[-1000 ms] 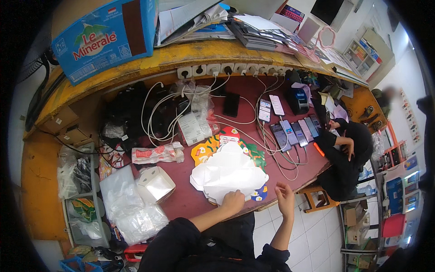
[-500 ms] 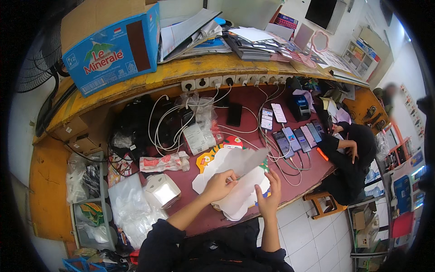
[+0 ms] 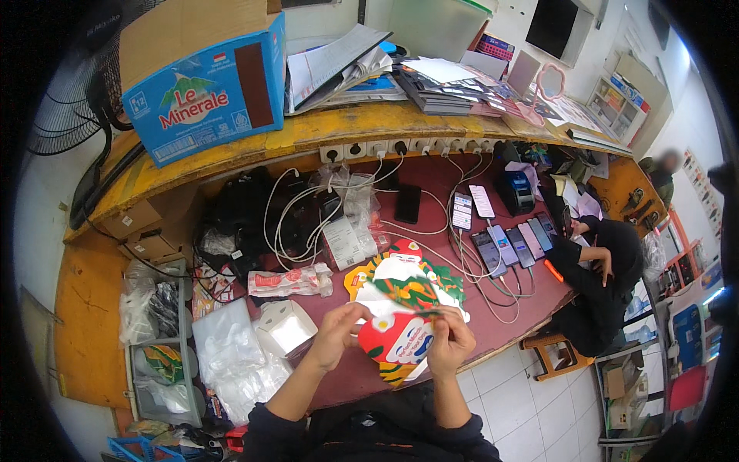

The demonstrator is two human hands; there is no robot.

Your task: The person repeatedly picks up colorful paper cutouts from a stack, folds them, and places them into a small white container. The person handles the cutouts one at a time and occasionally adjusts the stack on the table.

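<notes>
Left hand: the left hand (image 3: 336, 339) has its thumb and fingers pinched together on the left side of a printed card (image 3: 385, 339).
Right hand: the right hand (image 3: 451, 344) has its fingers curled closed, gripping the card's right side.
Printed card: mostly red, held up above the near edge of the desk (image 3: 493, 327).
Card stack: more colourful cards (image 3: 454, 291) lie on the desk just beyond.
White box: a small open box (image 3: 286, 329) sits left of the cards.
Phones: several phones (image 3: 508, 248) lie toward the desk's right end.
</notes>
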